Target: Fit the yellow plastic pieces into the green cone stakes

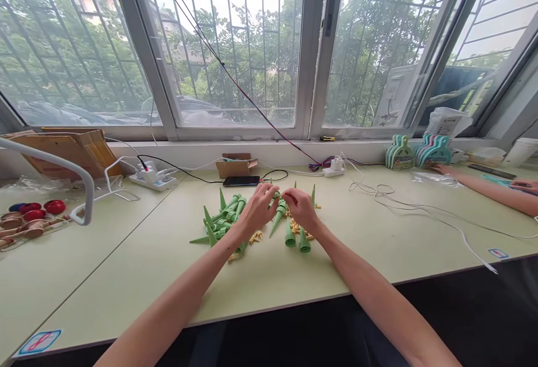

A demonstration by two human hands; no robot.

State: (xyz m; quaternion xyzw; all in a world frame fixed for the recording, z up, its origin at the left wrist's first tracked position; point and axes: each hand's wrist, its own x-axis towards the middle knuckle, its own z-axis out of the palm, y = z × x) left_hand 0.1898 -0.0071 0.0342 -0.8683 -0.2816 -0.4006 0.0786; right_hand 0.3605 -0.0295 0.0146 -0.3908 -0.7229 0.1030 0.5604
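My left hand (257, 209) and my right hand (301, 208) meet over the middle of a pale green table (378, 244). Both have their fingers pinched together on one green cone-shaped spike (277, 217), which slants down between them. Left of my hands lies a pile of several green spikes (218, 221). Two more green spikes (296, 240) lie just below my right hand. Small yellow plastic pieces (299, 229) are scattered among them.
A black phone (241, 181) and a small cardboard box (236, 165) lie behind my hands. A white power strip (152, 179) and cables sit to the left, red and wooden toys (31, 213) further left. Another person's arm (491, 191) rests at the far right, near coloured stacked items (416, 152).
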